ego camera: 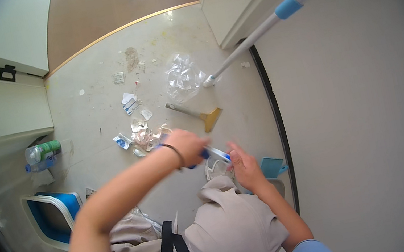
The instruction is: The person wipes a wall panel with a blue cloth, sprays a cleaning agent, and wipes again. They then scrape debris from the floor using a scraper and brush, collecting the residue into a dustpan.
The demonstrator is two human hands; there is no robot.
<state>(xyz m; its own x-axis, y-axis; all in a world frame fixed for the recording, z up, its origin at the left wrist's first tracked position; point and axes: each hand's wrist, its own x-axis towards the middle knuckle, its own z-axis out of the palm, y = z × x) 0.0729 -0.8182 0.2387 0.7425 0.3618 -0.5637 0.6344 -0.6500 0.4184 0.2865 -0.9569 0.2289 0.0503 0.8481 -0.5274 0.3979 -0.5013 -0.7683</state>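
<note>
My left hand point(185, 147), with a dark band at the wrist, is closed around a blue and white tool point(217, 154), blurred, whose kind I cannot tell. The thumb and fingers of my right hand point(245, 165) are at the tool's other end; whether they grip it is unclear. Beyond my hands, a scraper point(206, 118) with a yellow head and a grey handle lies on the floor. Crumpled wrappers and paper scraps point(142, 134) lie just past my left hand. A crumpled clear plastic bag point(183, 76) lies farther out.
A white pole point(251, 38) with a blue collar slants from the floor to the upper right. Plastic bottles point(44, 151) and a blue and white folding basin point(67, 214) are at the left. A blue dustpan point(272, 166) is by the right wall. Cabinets border the floor.
</note>
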